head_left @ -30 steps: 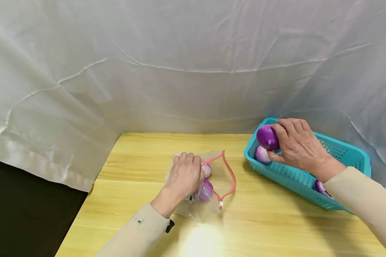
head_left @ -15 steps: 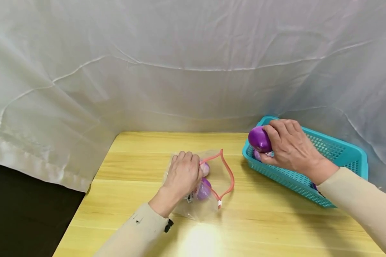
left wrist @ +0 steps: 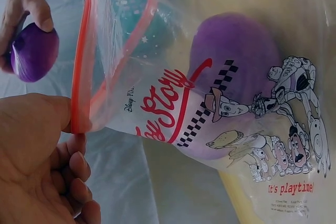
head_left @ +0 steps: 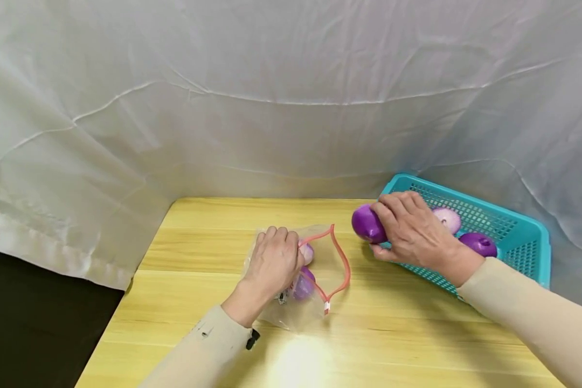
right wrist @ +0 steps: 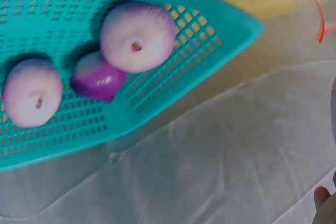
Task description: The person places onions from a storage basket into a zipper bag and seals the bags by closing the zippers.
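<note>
My left hand (head_left: 274, 261) pinches the red zip edge of a clear zip bag (left wrist: 131, 111) between thumb and forefinger. Printed with cartoon figures, the bag lies on the table with its mouth gaping to the right. Inside are a purple onion (head_left: 304, 285) and a paler onion (head_left: 307, 253), partly covered by the hand in the head view. My right hand (head_left: 412, 231) grips another purple onion (head_left: 368, 223), held between the basket's left end and the bag mouth. The right wrist view catches only a sliver of that hand at its edge.
A turquoise perforated basket (head_left: 535, 237) stands at the right, partly behind the right arm. It holds a pale onion (right wrist: 137, 38), a purple onion (right wrist: 100, 80) and a second pale onion (right wrist: 31, 93). A grey curtain (head_left: 291, 134) hangs behind the wooden table (head_left: 189, 253).
My right hand has carried the purple onion left and slightly down, out past the basket's rim. More onions in the basket now show. My left hand keeps its hold on the bag.
</note>
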Action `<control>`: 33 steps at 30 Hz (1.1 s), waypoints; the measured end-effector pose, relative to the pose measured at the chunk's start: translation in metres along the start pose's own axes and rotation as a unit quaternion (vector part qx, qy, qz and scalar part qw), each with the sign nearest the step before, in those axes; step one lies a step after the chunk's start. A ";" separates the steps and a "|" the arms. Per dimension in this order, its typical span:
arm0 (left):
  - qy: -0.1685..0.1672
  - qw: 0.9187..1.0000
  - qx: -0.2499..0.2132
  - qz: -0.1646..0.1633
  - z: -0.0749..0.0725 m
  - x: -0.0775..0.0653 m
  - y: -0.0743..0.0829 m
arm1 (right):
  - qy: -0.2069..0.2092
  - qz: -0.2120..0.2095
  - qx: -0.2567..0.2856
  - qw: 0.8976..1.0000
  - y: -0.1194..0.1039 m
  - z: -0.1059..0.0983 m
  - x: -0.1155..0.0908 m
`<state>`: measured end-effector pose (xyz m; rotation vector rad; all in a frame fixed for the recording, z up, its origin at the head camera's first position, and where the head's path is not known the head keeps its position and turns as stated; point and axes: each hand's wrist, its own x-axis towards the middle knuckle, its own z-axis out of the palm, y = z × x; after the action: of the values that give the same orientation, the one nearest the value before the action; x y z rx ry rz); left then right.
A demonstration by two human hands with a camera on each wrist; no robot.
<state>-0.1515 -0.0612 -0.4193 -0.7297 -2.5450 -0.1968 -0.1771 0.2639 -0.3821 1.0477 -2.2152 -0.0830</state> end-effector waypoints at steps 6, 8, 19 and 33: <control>0.010 1.000 0.010 0.003 -0.001 0.001 0.001 | -0.040 -0.002 0.022 0.999 -0.030 0.017 0.003; 0.018 1.000 0.012 0.004 -0.001 0.001 0.002 | -0.048 -0.013 0.024 0.998 -0.041 0.025 0.001; 0.027 1.000 0.007 0.004 -0.004 0.004 0.008 | -0.062 -0.046 0.005 0.997 -0.063 0.058 -0.007; 0.006 1.000 -0.005 0.004 -0.010 0.011 0.021 | -0.073 -0.027 -0.003 0.997 -0.054 0.072 0.001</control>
<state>-0.1441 -0.0408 -0.4048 -0.7392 -2.5319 -0.2106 -0.1852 0.2112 -0.4544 1.1304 -2.3141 -0.1966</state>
